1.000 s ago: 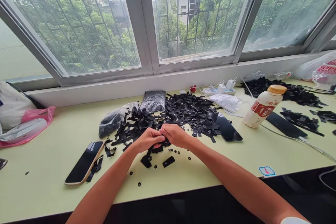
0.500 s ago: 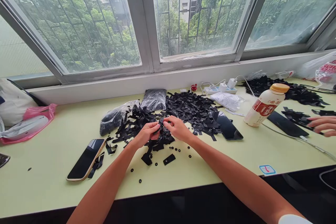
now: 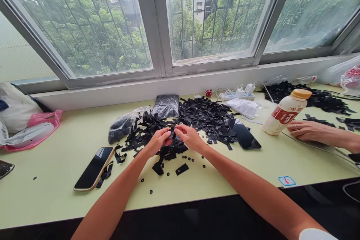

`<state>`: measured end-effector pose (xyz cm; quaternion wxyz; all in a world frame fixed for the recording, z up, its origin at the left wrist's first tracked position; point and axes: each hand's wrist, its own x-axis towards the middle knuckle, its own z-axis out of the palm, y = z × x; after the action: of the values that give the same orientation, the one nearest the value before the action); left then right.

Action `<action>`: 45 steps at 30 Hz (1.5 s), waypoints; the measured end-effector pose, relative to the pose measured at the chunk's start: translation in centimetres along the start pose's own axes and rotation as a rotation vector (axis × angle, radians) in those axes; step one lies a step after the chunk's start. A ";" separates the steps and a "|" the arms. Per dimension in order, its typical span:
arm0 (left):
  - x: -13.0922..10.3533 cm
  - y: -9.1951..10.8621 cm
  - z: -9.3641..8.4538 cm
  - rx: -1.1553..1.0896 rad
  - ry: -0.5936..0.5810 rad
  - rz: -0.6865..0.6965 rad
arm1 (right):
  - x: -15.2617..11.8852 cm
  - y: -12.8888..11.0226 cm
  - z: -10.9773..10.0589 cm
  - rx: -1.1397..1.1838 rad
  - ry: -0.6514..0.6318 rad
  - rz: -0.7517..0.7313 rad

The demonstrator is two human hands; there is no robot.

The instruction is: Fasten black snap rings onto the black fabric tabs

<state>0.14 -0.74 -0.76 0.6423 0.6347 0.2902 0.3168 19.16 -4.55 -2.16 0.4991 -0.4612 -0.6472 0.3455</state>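
Our left hand point(image 3: 158, 142), right hand point(image 3: 190, 138) nearly closed, pinching small dark piece point(image 3: 171, 131); co-worker's hand point(image 3: 313, 132) moved beside bottle point(image 3: 286, 114), work seemingly unhindered

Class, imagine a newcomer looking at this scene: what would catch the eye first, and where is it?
Probably the heap of black strips mid-table, with the left hand and right hand in front, a small dark piece in their shared grip. Next might come the orange-capped bottle to the right, near a co-worker's hand. Behind, wide windows show green trees through bars.
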 end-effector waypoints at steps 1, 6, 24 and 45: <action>0.0 -0.1 0.1 -0.013 0.007 0.000 | 0.0 0.1 0.2 0.036 -0.038 0.018; 0.1 -0.2 0.9 -0.048 0.018 -0.018 | -0.1 0.4 0.7 0.094 0.018 -0.012; -0.1 0.5 1.0 0.150 0.064 0.034 | -0.2 -0.8 0.1 -0.032 0.068 -0.254; -0.1 -0.1 0.3 0.461 0.103 0.251 | -0.1 -0.1 0.3 0.234 -0.003 0.080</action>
<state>0.25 -1.00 -0.85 0.4209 0.7782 0.3063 0.3514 18.87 -4.64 -2.12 0.5345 -0.4248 -0.5842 0.4389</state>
